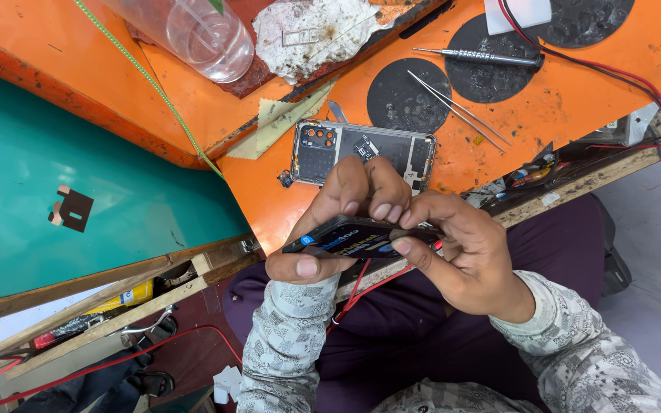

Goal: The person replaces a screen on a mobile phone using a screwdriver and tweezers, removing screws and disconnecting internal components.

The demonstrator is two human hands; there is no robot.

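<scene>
A flat black phone battery (357, 239) with a blue end is held edge-on between both my hands just above the orange bench's front edge. My left hand (323, 222) grips its left end, thumb underneath. On the right end my right hand (453, 245) pinches it with thumb and fingertips. Just beyond my fingers lies an opened phone body (323, 153), back cover off, with its camera cluster at the left and inner boards showing.
Tweezers (457, 107) and a slim metal screwdriver (476, 56) lie on the orange bench (560, 99) among black round pads (407, 95). A clear plastic bottle (200, 34) lies at the top left. Red wires (652, 92) run along the right edge. A teal surface (55, 153) lies left.
</scene>
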